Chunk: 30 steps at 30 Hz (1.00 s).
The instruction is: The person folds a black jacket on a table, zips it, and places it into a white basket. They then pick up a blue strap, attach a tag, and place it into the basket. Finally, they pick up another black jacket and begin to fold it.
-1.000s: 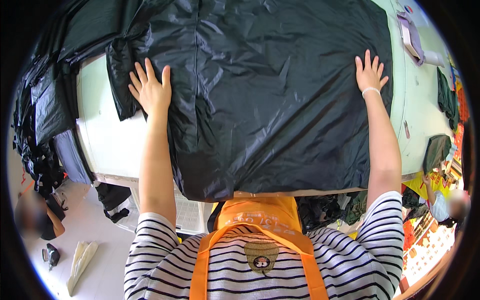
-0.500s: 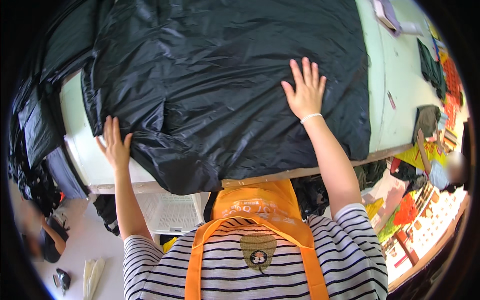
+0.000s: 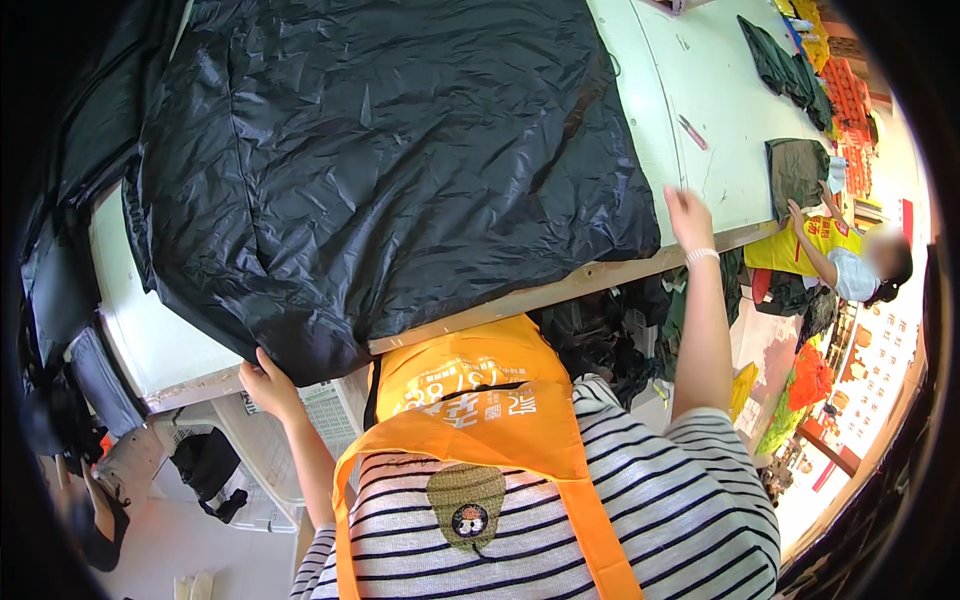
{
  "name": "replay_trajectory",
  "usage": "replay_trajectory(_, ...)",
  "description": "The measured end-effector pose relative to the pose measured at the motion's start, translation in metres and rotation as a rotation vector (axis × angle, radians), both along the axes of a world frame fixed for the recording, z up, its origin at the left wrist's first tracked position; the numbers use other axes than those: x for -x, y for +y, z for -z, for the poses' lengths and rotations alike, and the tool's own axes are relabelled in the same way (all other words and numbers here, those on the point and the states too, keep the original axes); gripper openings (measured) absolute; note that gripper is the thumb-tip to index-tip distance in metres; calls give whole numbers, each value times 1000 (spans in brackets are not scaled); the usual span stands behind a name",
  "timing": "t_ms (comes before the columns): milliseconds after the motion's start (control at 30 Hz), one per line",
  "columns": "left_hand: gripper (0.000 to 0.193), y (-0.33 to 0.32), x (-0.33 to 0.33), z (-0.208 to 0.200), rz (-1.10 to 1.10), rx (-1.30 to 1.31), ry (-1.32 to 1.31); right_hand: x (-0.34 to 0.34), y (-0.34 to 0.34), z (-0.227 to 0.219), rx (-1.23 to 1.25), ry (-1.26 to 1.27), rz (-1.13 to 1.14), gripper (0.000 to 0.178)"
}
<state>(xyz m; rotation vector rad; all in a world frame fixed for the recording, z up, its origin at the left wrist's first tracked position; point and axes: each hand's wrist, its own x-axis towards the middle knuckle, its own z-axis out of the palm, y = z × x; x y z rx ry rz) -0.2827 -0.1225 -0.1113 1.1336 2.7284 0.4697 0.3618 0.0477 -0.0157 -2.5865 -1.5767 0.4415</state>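
A large sheet of shiny black fabric (image 3: 400, 150), creased all over, covers most of the pale table in front of me. Its near left corner droops over the front edge. There my left hand (image 3: 268, 385) pinches the hem, thumb up against the cloth and the other fingers partly hidden below. Past the fabric's near right corner, over the table's front edge, is my right hand (image 3: 690, 218), wearing a white bracelet at the wrist. Its fingers are curled in, slightly blurred, and whether anything is in them cannot be seen.
The pale table (image 3: 650, 110) shows right of the fabric, with a small red-handled tool (image 3: 692, 132) on it. Dark garments (image 3: 785, 70) lie farther right, where a person handles an olive cloth (image 3: 797, 172). White plastic crates (image 3: 265, 460) stand below the table at left.
Both hands lay flat and spread before. My left hand has come down to the hem and closed on it; my right has moved right, off the fabric, and curled. The view has shifted.
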Motion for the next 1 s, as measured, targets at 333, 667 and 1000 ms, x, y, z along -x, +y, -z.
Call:
replay_trajectory(333, 28, 22, 94, -14, -609, -630, -1166, -31, -43, -9, -350, 1032, 241, 26)
replay_trajectory(667, 37, -47, 104, 64, -475, -660, -390, -65, -95, 35, 154, 865, 395, 39)
replay_trajectory(1000, 82, -53, -14, 38, -509, -101, -590, -53, -93, 27, -239, 1200, 335, 41)
